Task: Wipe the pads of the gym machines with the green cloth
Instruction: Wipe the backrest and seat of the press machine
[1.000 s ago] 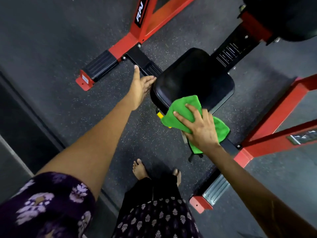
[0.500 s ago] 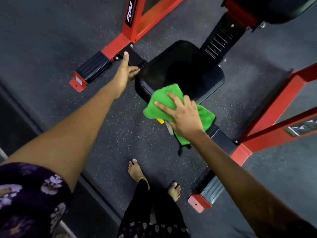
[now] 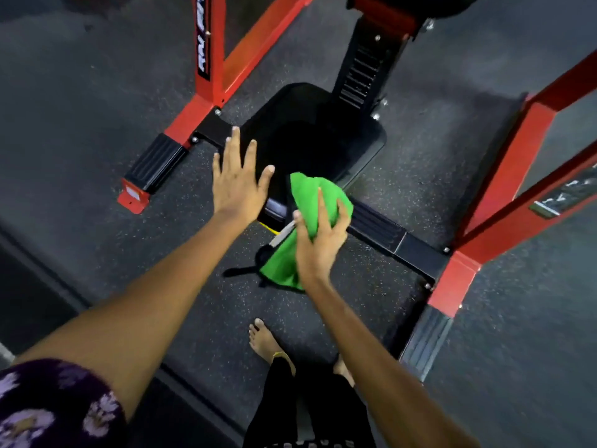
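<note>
A black seat pad (image 3: 310,130) of a red-framed gym machine lies in the middle of the view. My right hand (image 3: 319,240) grips the green cloth (image 3: 307,202) at the pad's near edge; the cloth hangs down below the pad toward the floor. My left hand (image 3: 237,179) is spread flat with fingers apart over the pad's near left corner and holds nothing. A second black pad (image 3: 416,4) shows at the top edge, mostly cut off.
Red frame posts (image 3: 210,59) rise at the left and right (image 3: 517,163). A black floor bar (image 3: 387,231) runs right from under the seat. A red-tipped foot (image 3: 142,185) juts out at the left. My bare feet (image 3: 265,341) stand on speckled rubber flooring.
My right hand has bunched the cloth and pulled it off the pad's top to its near edge. My left hand has moved right from the pad's side to its near corner.
</note>
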Demonstrator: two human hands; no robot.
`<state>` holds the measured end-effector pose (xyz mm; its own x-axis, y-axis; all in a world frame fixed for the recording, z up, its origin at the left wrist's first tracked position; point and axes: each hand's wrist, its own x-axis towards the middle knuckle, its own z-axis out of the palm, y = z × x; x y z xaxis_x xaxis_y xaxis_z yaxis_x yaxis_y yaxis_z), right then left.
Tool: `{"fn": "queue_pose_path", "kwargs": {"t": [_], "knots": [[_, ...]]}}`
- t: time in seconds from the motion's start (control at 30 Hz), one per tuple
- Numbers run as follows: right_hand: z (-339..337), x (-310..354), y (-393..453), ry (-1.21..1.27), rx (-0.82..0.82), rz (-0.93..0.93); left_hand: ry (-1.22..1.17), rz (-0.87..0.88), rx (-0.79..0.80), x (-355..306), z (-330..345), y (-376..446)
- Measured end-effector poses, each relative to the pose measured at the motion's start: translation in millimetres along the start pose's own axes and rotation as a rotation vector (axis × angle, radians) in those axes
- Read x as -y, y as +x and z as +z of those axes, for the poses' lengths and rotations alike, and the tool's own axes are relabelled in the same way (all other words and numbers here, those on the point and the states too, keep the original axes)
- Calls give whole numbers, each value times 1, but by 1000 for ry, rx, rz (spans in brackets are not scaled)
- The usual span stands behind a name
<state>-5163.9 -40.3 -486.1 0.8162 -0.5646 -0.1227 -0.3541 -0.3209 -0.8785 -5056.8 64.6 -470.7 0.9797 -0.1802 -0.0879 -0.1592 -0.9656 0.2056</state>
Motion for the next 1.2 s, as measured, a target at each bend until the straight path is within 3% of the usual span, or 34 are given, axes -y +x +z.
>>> {"fn": "queue_pose_path", "kwargs": {"t": [0.23, 0.4, 0.5, 0.6, 0.7, 0.9, 1.03, 1.2], "knots": [[-8, -13, 100, 243, -106, 401, 50, 141, 124, -15, -3, 19], [0, -7, 38, 219, -107, 302, -201, 208, 234, -73, 10, 51], [-3, -17, 62, 175, -93, 281, -389, 201, 278, -99, 19, 75], [-11, -27, 122, 140, -86, 352, -247, 245, 352, -103, 33, 88], [-13, -32, 145, 177, -87, 402, -54, 278, 319, -103, 44, 89], [-4, -24, 79, 276, -82, 431, -45, 288, 265, -105, 39, 86], [-10, -28, 119, 141, -92, 439, -5, 269, 302, -104, 44, 89], [-17, -33, 161, 226, -92, 517, -5, 305, 232, -109, 43, 105]]}}
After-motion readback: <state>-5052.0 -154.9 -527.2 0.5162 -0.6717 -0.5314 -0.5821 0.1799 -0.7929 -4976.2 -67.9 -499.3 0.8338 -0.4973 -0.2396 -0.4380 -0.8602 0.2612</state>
